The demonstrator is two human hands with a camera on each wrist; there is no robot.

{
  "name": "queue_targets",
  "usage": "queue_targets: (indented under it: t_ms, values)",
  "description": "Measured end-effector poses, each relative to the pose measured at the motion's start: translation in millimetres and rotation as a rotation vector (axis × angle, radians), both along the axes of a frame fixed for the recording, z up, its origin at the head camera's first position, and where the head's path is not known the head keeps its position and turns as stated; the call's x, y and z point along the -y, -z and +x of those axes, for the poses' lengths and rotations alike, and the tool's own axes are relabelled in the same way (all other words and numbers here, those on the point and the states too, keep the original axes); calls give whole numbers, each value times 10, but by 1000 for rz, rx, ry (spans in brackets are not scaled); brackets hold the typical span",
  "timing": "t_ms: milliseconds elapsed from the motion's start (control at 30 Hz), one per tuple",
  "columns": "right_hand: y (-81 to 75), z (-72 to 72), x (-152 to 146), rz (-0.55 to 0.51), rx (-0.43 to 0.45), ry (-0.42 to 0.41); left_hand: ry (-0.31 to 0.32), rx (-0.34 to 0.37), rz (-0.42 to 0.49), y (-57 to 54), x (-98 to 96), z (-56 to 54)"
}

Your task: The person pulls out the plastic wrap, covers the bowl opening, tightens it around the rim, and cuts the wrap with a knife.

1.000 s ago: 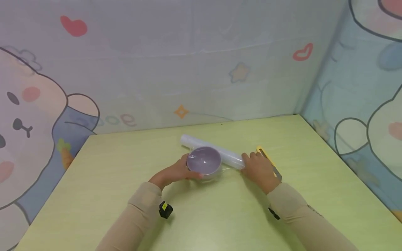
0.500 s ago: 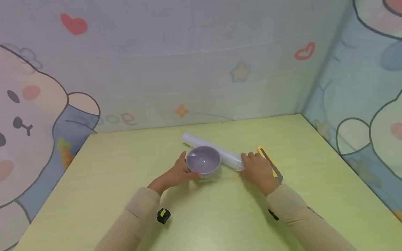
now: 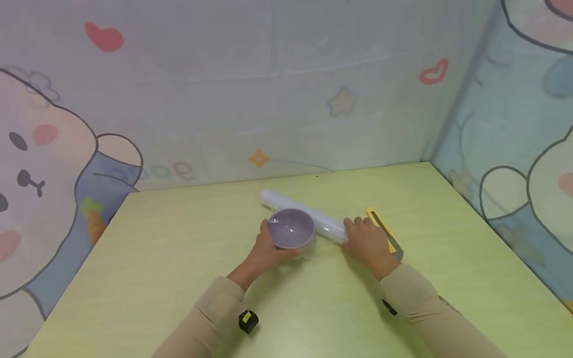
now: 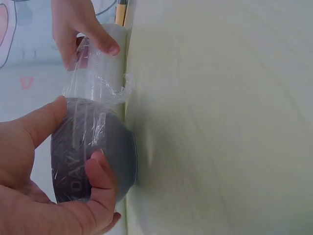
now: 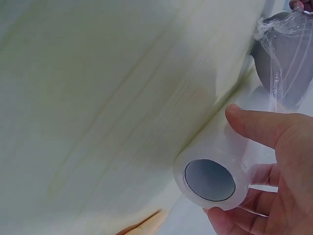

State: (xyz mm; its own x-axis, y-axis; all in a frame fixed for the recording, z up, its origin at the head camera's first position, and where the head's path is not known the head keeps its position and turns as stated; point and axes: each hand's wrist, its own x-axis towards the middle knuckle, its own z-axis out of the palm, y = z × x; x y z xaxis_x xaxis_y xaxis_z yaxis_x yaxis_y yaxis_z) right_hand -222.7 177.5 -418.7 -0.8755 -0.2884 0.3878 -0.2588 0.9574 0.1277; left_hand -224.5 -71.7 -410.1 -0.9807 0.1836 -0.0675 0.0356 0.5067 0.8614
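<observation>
A purple-grey bowl with lettering on its side sits mid-table, wrapped in clear plastic film. My left hand grips it from the left, thumb along the near side and fingers behind. Behind the bowl a roll of plastic wrap lies slantwise. At the roll's near right end my right hand holds it, thumb on one side and fingers round the other, as the right wrist view shows beside the hollow core. Creased film runs from the bowl to the roll.
A yellow and grey utility knife lies just right of my right hand, partly behind it. The pale table ends at a cartoon-printed cloth backdrop at the back and sides.
My left hand and forearm have shifted a little to the right, and the thumb reaches farther along the bowl's near side. Bowl, roll and right hand stay nearly in place.
</observation>
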Motion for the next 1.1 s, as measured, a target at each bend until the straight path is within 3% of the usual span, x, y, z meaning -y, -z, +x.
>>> queue_targets:
  t_ms: [167,467,933,1100]
  values:
    - [-25,21,16,-5,-20,0,42,7,25,-25,75,-48]
    - [-73,113,94,3,70,33,144,20,62,-56,216,-153]
    - [-45,395,133,26,-46,-12,233,80,-67,-74,385,-173]
    - [-47,484,150,10,-10,1,262,77,-73,-76,408,-153]
